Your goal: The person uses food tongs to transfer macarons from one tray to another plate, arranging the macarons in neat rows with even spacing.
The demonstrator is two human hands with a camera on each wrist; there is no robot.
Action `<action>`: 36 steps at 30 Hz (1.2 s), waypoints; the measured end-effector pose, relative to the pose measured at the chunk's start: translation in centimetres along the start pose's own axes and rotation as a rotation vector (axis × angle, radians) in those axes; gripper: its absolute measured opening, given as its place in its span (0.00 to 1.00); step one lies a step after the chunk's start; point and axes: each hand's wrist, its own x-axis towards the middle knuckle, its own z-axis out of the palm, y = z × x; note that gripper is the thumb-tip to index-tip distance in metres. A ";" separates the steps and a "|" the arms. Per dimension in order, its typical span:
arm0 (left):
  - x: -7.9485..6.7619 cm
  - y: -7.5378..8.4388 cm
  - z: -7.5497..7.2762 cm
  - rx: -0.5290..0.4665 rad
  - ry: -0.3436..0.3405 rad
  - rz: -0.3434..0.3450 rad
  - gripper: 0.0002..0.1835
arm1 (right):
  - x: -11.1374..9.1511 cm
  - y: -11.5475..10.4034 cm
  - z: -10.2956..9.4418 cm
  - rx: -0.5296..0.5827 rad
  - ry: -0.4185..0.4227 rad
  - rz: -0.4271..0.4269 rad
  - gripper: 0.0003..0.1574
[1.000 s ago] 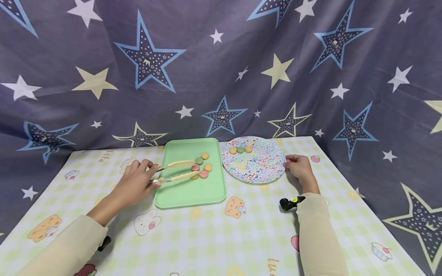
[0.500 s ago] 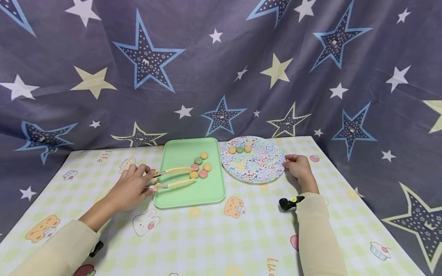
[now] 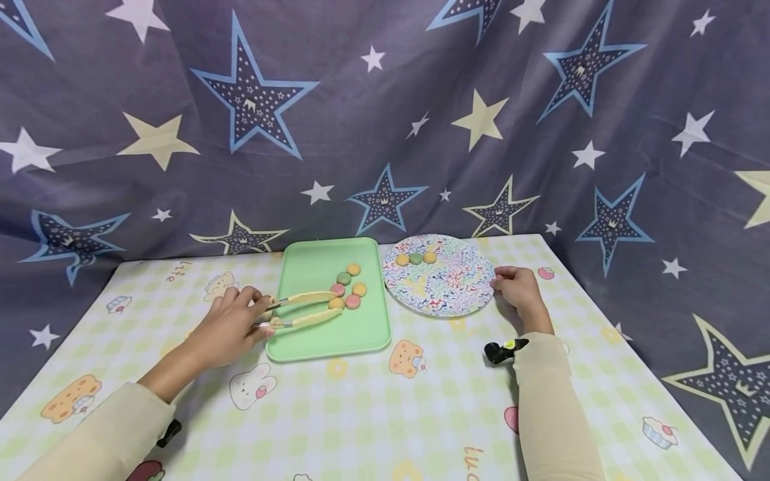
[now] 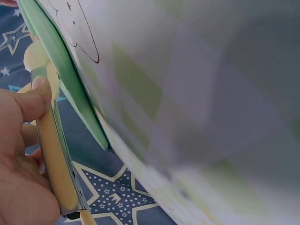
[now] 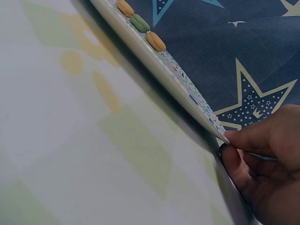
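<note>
Cloth-walled booth: starry backdrop [image 3: 385, 127], checked tablecloth [image 3: 361, 414]

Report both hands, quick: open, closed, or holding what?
Left hand: closed, holding the tongs, tips apart.
Right hand: closed, pinching the edge of the patterned plate.

The tongs [image 3: 309, 296] pair shiny metal with smooth, matt, plastic-looking cream tips and handle panels. The tray [image 3: 301, 267] looks like smooth moulded plastic with a soft sheen; the plate [image 3: 448, 287] is hard and smooth, perhaps melamine. The macarons [image 5: 140, 23] have matt shells. The tabletop [image 3: 313, 414] covering looks smooth and matt. Matt, softly creased cloth forms the backdrop [image 3: 361, 113]; the sleeves [image 3: 556, 407] are matt fabric.
</note>
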 end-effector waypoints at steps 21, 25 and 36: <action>-0.1 0.1 0.1 -0.008 -0.013 -0.010 0.29 | 0.1 0.0 0.1 -0.001 0.000 -0.003 0.25; 0.0 0.1 -0.1 0.001 -0.011 -0.004 0.29 | 0.1 0.0 0.0 -0.006 0.006 -0.006 0.24; 0.3 -0.1 -1.1 0.016 0.013 -0.015 0.28 | 0.2 -0.1 0.2 -0.007 0.012 0.017 0.24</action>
